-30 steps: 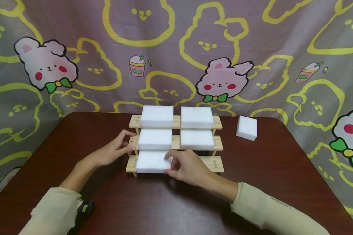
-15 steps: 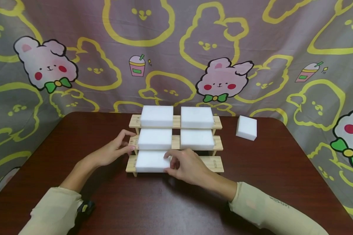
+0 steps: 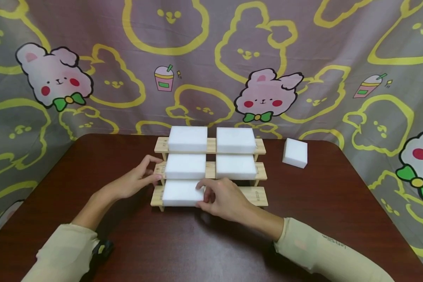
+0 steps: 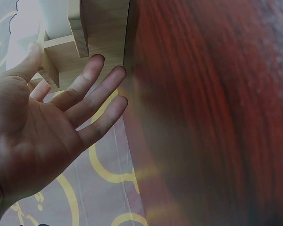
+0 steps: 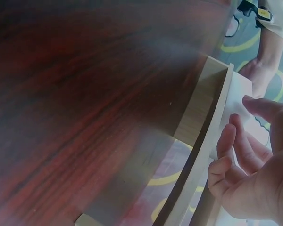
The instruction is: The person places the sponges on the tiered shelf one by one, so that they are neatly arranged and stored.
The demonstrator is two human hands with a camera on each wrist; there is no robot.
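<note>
A three-tier wooden stand (image 3: 211, 171) bears several white foam blocks. Two blocks sit on the top tier and two on the middle one. On the lowest board a single block (image 3: 181, 192) lies at the left, with bare wood to its right. My right hand (image 3: 227, 199) holds this block's right end between thumb and index finger, thumb at the front corner. At the stand's left side, my left hand (image 3: 132, 182) pinches the end of the middle board with thumb and index finger. Its other fingers reach out straight below, as the left wrist view shows.
Another white foam block (image 3: 296, 152) lies on the dark red-brown table (image 3: 204, 250), right of the stand. A patterned curtain (image 3: 204, 58) hangs behind the table. Open gaps show between the tiers.
The lower left block has shifted very slightly to the left in my right hand's grip. My left hand stays in place on the stand.
</note>
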